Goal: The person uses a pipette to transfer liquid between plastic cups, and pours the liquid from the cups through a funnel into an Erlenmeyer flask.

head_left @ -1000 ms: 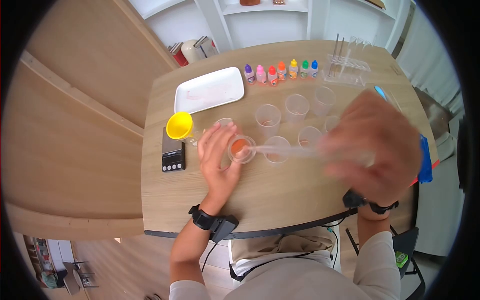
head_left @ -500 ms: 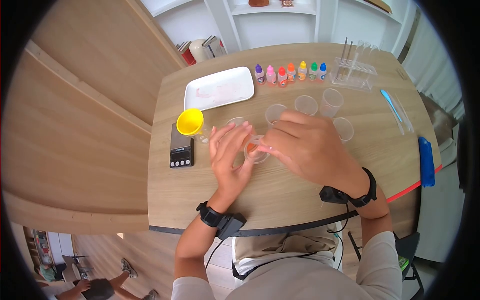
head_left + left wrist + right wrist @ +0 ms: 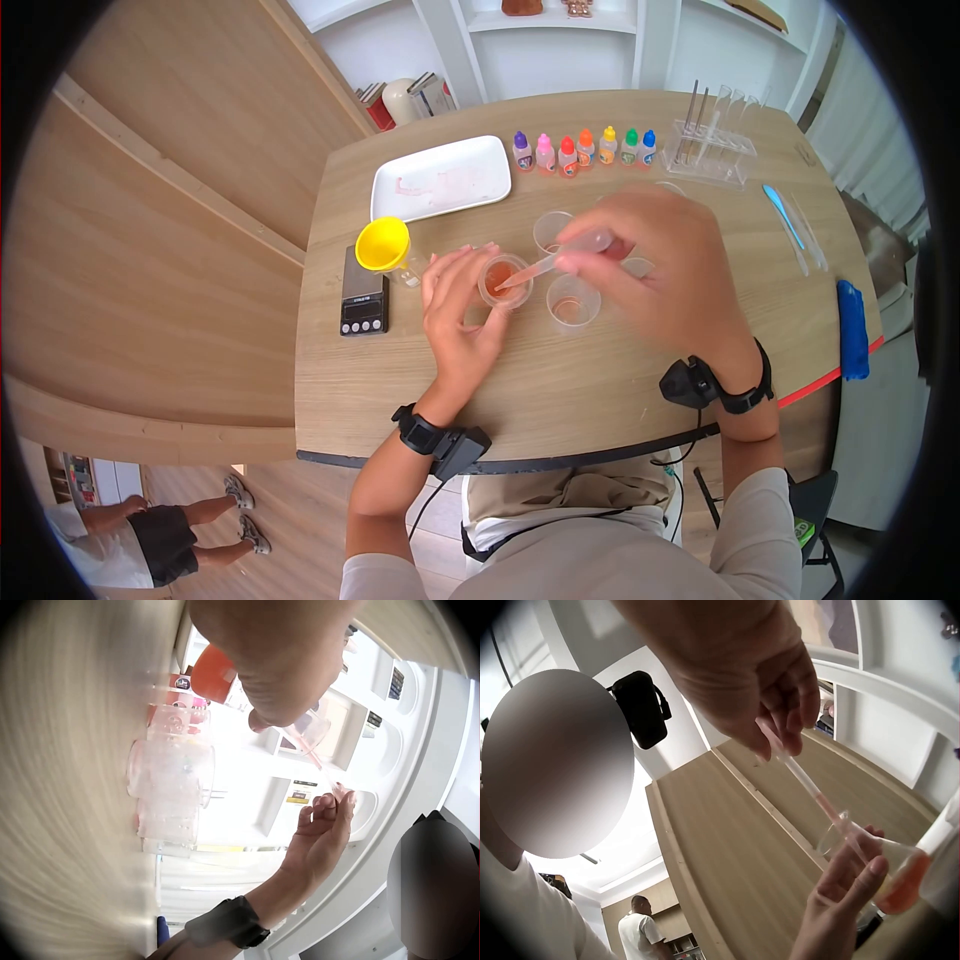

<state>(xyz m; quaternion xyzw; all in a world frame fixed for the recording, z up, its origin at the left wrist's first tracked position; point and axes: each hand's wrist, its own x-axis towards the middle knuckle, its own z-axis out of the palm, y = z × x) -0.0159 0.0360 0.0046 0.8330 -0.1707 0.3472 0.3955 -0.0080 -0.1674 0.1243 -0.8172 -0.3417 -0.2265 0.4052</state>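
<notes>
My left hand (image 3: 462, 312) grips a clear plastic cup (image 3: 513, 301) from its left side, fingers and thumb curved round it. Orange-red liquid (image 3: 905, 885) fills the bottom of that cup in the right wrist view. My right hand (image 3: 672, 272) pinches the bulb end of a clear plastic dropper (image 3: 541, 266) between thumb and fingers. The dropper slants down to the left, its tip inside the cup. Pinkish liquid shows in its lower stem (image 3: 826, 805). Close to the right hand stands another clear cup (image 3: 573, 305) with a little tinted liquid.
More clear cups (image 3: 549, 230) stand behind, partly hidden by the right hand. A yellow funnel (image 3: 383, 243) and black scale (image 3: 364, 312) lie left, a white tray (image 3: 440, 178) beyond. Several dye bottles (image 3: 568, 158) and a test-tube rack (image 3: 712, 155) line the back.
My right hand came in over the cup from the right, then drew back up and right, leaving the dropper's tip inside. Pinkish liquid now shows in the dropper. The left hand still holds the cup.
</notes>
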